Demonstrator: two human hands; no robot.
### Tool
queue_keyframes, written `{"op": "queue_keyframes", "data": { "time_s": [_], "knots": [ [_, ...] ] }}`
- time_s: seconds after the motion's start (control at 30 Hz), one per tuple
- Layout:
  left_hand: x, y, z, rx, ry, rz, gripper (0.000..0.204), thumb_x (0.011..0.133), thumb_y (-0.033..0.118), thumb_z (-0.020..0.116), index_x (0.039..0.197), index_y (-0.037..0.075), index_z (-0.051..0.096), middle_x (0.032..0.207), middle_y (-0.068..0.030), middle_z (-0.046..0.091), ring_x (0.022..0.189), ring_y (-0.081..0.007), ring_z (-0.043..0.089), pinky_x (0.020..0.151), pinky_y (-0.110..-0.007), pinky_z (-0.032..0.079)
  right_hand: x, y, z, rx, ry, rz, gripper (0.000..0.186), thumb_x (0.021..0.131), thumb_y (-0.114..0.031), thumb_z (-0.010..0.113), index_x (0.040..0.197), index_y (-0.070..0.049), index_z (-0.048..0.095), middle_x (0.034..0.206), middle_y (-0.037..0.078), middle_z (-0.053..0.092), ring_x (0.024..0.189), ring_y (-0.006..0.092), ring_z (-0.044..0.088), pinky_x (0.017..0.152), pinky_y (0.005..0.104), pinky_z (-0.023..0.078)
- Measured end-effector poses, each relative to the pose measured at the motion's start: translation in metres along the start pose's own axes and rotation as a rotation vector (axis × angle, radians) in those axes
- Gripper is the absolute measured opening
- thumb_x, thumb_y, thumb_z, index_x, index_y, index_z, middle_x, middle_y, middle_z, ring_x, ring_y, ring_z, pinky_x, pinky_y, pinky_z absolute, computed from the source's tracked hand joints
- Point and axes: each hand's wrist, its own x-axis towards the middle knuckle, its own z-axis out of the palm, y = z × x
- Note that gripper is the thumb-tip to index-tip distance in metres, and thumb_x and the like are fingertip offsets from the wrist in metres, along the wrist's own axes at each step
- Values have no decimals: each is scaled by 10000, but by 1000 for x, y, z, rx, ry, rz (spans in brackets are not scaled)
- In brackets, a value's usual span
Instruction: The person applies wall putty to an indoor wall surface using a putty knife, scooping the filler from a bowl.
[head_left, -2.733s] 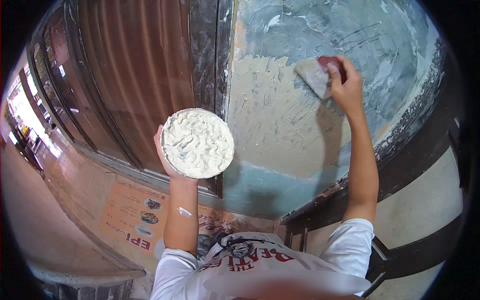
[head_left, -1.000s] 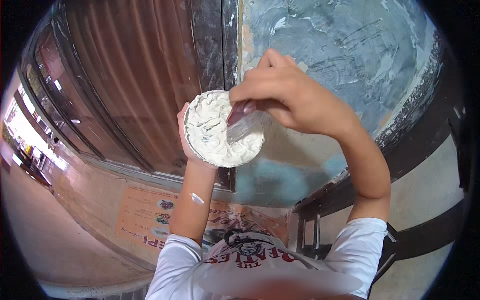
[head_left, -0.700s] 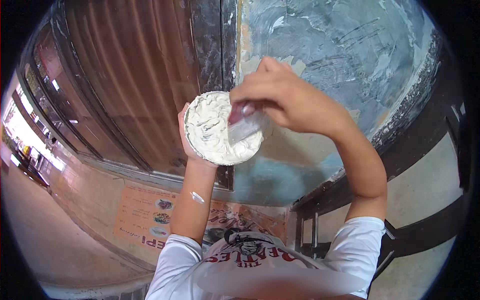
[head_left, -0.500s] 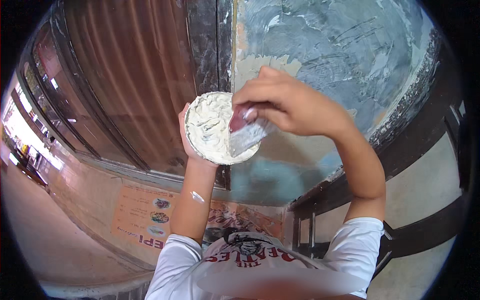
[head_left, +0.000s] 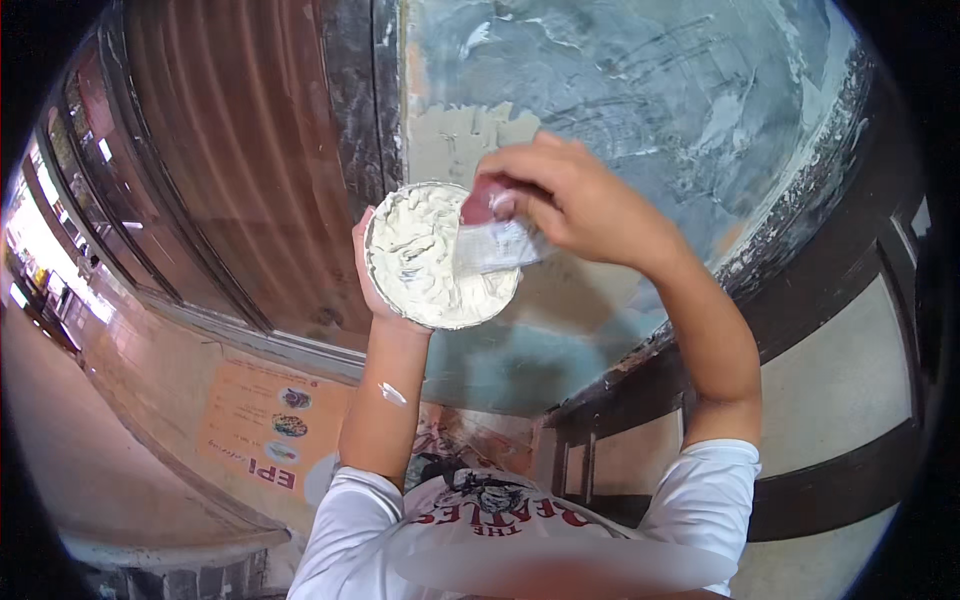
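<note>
A round tub [head_left: 373, 274] full of off-white, thick putty [head_left: 415, 245] is held up in front of me. My left hand [head_left: 367, 270] grips it from the left and below; most of its fingers are hidden behind the tub. Over the tub's right side, my right hand [head_left: 550, 190] is closed on the reddish handle of a putty knife [head_left: 492, 246]. The wide, putty-smeared blade rests at the surface of the putty. A white smear of putty [head_left: 392, 394] marks my left forearm.
Ahead stands a blue-grey wall [head_left: 640, 110] with patchy coating and a beige filled patch [head_left: 465, 140]. Dark wooden panelling [head_left: 230, 150] rises on the left, dark-framed pale panels [head_left: 830, 370] on the right. An orange printed banner [head_left: 240, 420] lies on the floor.
The putty knife's blade has turned flatter across the putty, and my right hand has shifted slightly. My view has swung a little to the right. The tub stays in my left hand.
</note>
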Motion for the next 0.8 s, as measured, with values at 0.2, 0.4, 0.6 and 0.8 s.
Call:
{"op": "queue_keyframes", "data": {
  "time_s": [0.2,0.4,0.6,0.8],
  "knots": [
    [-4,-35,-2,32,13,32,564,1013,441,391,1275,0,624,1290,-200,637,1168,-374,613,1047,-502,464,-23,27,-30,-16,89,48,277,893,-74,653,1164,-27,629,1099,147,661,997,320,608,904,375,475],
    [-4,-57,-22,59,137,110,642,984,520,388,1308,4,593,1311,-214,614,1171,-400,600,1034,-540,464,-38,52,-26,137,198,150,259,899,-108,636,1145,-28,622,1034,165,689,927,353,627,862,412,490],
    [-5,-69,-47,36,249,184,665,966,551,391,1304,16,598,1297,-207,623,1159,-407,604,1021,-550,474,-28,103,-35,-115,552,275,323,900,-243,676,1175,-80,636,1048,119,709,949,279,651,869,406,423],
    [-34,-61,-67,76,370,249,619,961,520,395,1240,22,633,1223,-182,664,1106,-364,640,974,-507,515,-22,126,-24,-315,498,225,321,879,-293,700,1161,-145,655,985,50,678,900,232,602,920,403,304]
  ]
}}
